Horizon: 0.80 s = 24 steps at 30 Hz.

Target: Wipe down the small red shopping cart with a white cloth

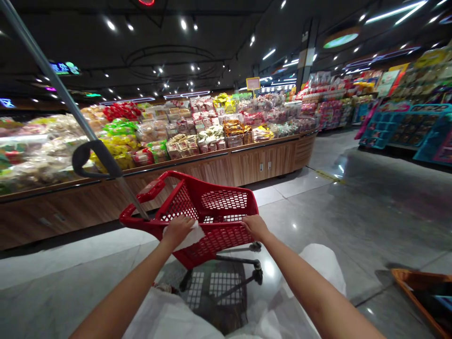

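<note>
A red plastic shopping cart [226, 238] stands right in front of me, side-on. Its basket has a mesh of holes and looks bare inside where I can see in. My left hand [179, 230] is closed over the near rim, towards the handle end, with a thin white sheet like tissue or plastic [192, 237] under its fingers. At the other end of the same rim, my right hand [256, 227] has its fingers curled over the edge. A metal pole [52, 70] with a dark grey loop grip [108, 157] slants up from the cart's handle end.
Behind the cart runs a long wood-panelled counter [275, 162] heaped with packaged snacks [181, 143]. Blue display racks [399, 125] stand to the right on the shiny grey tile floor [318, 207]. An orange-rimmed bin [406, 282] sits at the lower right.
</note>
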Each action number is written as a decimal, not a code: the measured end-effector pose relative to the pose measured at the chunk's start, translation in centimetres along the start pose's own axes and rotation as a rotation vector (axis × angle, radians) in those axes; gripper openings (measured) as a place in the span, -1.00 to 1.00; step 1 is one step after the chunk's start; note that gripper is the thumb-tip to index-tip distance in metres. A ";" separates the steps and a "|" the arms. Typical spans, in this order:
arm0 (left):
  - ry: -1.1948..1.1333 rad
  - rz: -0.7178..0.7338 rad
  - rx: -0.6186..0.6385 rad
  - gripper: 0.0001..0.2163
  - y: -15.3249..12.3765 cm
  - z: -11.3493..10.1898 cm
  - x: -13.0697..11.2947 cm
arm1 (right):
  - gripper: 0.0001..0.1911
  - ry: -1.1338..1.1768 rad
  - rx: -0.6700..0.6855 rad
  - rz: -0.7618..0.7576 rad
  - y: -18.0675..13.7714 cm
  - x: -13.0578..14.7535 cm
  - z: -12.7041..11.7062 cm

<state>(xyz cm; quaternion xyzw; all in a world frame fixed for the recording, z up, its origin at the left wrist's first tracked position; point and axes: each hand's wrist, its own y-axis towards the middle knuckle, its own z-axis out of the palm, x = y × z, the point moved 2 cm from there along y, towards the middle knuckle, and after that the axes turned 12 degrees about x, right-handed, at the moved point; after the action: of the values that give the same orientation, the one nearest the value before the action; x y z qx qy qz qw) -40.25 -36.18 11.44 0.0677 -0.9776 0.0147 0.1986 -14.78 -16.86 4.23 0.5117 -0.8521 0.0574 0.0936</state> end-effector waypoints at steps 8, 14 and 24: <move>-0.149 0.007 0.007 -0.78 5.8 0.0 -9.5 | -0.63 0.030 -0.079 -0.093 2.2 5.6 1.3; -0.081 0.040 0.009 -0.81 5.4 0.2 -7.8 | -0.53 0.060 -0.036 0.001 2.4 5.4 1.4; 0.001 -0.097 -0.078 -0.88 -2.0 -1.4 3.1 | -0.46 -0.005 -0.018 0.154 3.7 4.5 1.2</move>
<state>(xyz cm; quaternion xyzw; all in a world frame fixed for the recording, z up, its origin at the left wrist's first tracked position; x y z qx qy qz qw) -42.21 -38.50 13.96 0.1072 -0.9729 -0.0331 0.2022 -20.25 -19.17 4.07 0.4441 -0.8896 0.0555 0.0911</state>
